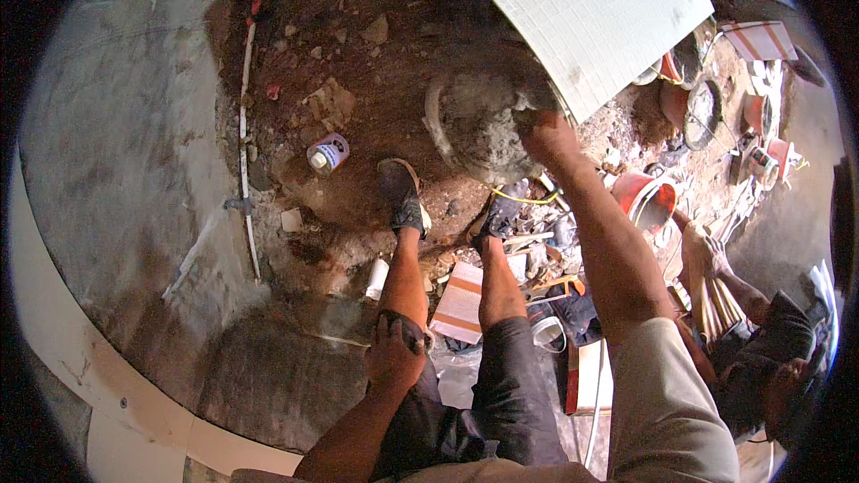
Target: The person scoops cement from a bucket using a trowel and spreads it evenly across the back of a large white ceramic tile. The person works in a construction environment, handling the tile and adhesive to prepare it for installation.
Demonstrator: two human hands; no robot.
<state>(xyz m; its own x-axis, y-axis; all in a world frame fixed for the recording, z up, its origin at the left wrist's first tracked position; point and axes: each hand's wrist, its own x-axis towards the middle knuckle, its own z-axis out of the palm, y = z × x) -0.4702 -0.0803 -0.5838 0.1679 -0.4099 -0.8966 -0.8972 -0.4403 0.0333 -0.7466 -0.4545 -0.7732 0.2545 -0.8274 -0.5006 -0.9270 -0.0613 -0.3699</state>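
My right hand (548,139) reaches into the right side of a round tub (433,116) on the dirt floor. Its fingers are closed, and what they grip is hidden in the shade. Wet grey mortar (488,125) lies in the tub. Just beyond that hand, the edge of a large white panel with a small grid pattern (599,18) comes down close to the tub. My left hand (394,360) rests on my left knee, fingers laid over it, holding nothing. My feet stand just on the near side of the tub.
A purple-and-white container (328,153) lies left of the tub. Beyond it a white pipe (244,125) runs along a grey wall. Right of my arm are an orange bucket (644,200), rubble and more buckets. Another person (774,358) crouches at the right, a hand (705,255) near that bucket.
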